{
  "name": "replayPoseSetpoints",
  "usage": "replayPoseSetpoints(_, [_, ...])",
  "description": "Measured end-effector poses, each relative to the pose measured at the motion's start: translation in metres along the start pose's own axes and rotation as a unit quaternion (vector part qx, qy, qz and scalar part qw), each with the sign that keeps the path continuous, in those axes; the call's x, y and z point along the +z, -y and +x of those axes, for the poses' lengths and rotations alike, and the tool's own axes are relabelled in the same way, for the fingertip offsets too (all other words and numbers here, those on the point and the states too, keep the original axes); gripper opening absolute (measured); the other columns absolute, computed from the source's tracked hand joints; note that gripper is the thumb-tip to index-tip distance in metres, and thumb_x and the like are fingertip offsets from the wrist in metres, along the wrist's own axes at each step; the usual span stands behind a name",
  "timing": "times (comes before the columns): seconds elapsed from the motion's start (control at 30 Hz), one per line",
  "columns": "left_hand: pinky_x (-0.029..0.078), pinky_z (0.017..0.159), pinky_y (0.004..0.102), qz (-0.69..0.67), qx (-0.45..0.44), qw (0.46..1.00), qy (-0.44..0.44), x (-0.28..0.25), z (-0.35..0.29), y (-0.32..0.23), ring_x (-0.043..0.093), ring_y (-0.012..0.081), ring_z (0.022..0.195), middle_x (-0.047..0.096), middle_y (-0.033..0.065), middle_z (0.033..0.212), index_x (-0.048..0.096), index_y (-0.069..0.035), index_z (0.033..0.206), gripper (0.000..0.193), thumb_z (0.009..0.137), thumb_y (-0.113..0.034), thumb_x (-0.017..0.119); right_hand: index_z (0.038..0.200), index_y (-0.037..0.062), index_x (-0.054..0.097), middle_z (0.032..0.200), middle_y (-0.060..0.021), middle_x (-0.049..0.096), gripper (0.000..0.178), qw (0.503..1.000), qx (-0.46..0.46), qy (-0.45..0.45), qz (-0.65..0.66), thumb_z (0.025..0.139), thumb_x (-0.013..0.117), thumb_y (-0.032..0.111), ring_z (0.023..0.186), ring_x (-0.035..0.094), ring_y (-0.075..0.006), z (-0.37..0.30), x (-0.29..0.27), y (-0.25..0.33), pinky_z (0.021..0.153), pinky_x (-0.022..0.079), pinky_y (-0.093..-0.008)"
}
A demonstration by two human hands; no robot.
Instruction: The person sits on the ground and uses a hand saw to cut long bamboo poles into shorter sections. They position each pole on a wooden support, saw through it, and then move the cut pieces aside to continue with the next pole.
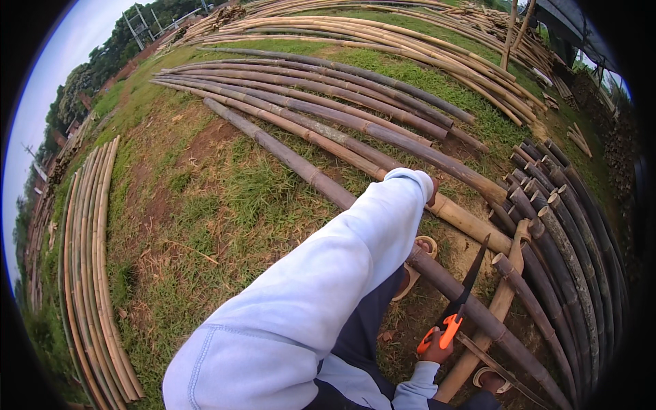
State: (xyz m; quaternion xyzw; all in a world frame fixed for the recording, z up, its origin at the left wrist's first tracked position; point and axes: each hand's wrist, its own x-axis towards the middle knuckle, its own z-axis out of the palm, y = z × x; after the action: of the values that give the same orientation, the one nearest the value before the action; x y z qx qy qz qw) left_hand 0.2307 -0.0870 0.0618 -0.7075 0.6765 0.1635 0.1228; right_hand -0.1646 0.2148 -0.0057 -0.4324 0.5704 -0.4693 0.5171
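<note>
My right hand (435, 350) is closed round the orange handle of a hand saw (473, 277). Its dark blade slants up and away, passing over a dark brown bamboo pole (304, 171) that runs diagonally beneath my arms. The blade's tip is near the cut end of a tan bamboo pole (471, 222). Reaching forward in a pale blue sleeve, my left arm ends at the tan pole, where my left hand (433, 190) is against or just over it. The cuff hides most of that hand, so its fingers do not show.
Stacked dark bamboo (560, 225) fills the right side, beside a short crosswise log (502, 301). More long poles (328, 89) lie ahead on the grass, with yellowish ones (383, 34) beyond. Another row (96, 273) lies at left. My sandalled feet (427, 247) stand among the poles.
</note>
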Motion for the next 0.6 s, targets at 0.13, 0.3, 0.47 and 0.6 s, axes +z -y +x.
replayPoseSetpoints(0.13, [0.058,0.084,0.0473,-0.014,0.008,1.0,-0.005,-0.001,-0.001,0.001,0.074,0.0352,0.093,0.076,0.0192,0.1,0.08,-0.006,0.099,0.034,0.078,-0.03,0.07,0.091,0.0057,0.054,0.069,-0.0055,0.059,0.019,1.0,0.0,-0.003,-0.008,0.095,0.072,0.011,0.058,0.059,-0.0145,0.0,0.001,0.0,0.056,0.05,-0.0311])
replayPoseSetpoints(0.3, [0.058,0.084,0.0477,-0.03,0.01,1.0,0.001,-0.003,-0.006,0.004,0.074,0.0357,0.093,0.076,0.0198,0.1,0.08,-0.005,0.099,0.035,0.078,-0.031,0.07,0.091,0.0059,0.054,0.07,-0.006,0.06,0.019,1.0,0.002,-0.004,-0.01,0.095,0.072,0.01,0.058,0.059,-0.0148,0.0,0.001,-0.001,0.057,0.05,-0.0312])
replayPoseSetpoints(0.47, [0.058,0.084,0.0482,-0.032,0.008,0.999,0.002,-0.007,-0.011,0.003,0.074,0.0362,0.092,0.076,0.0206,0.1,0.08,-0.005,0.099,0.035,0.078,-0.031,0.07,0.091,0.0057,0.054,0.071,-0.0062,0.06,0.019,1.0,0.008,-0.007,-0.027,0.095,0.072,0.01,0.058,0.059,-0.0151,0.001,-0.001,-0.002,0.056,0.05,-0.0311])
replayPoseSetpoints(0.6, [0.058,0.084,0.0486,-0.026,0.01,1.0,-0.001,-0.007,-0.009,0.0,0.074,0.0367,0.092,0.076,0.0213,0.1,0.08,-0.004,0.098,0.036,0.078,-0.032,0.07,0.091,0.0054,0.055,0.071,-0.0065,0.06,0.018,1.0,0.009,-0.007,-0.028,0.095,0.072,0.01,0.058,0.06,-0.0153,0.002,-0.001,-0.004,0.056,0.05,-0.0311])
